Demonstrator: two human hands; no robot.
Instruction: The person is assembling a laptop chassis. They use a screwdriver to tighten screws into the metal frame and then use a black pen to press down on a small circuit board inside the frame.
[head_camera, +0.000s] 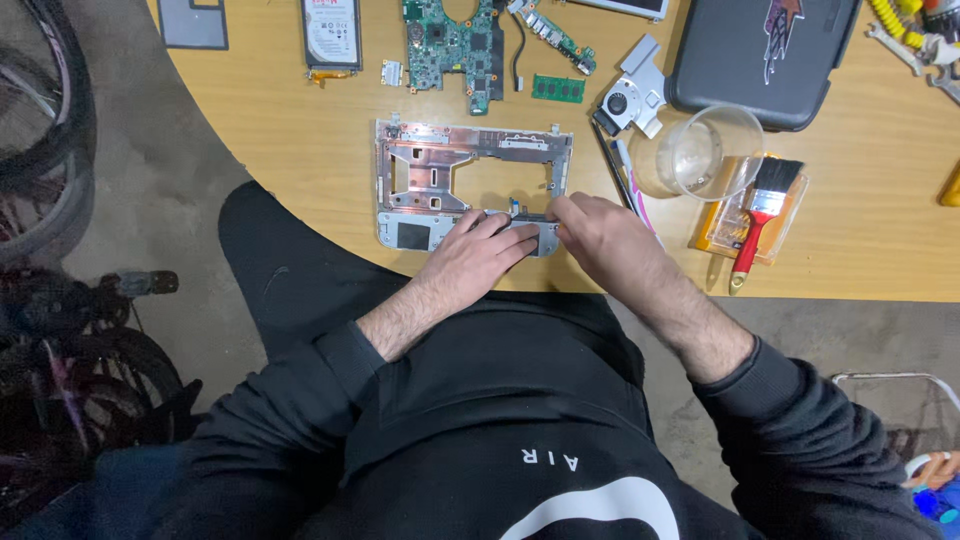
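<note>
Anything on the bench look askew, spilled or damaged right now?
Nothing spilled or visibly broken. The clear plastic cup lies tipped on its side by the red-handled brush. Both hands, left and right, rest on the silver laptop frame.

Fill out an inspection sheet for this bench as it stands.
Surface: wooden table, curved edge.
Job's things: silver laptop frame, stripped, lying flat.
Clutter: green circuit board, hard drive, memory stick, fan, clear cup, red-handled brush, dark case.
Hands: left hand and right hand both rest on the frame's front edge.
Cables: black lead by the board.
Surroundings: bicycle wheels on concrete floor.
</note>
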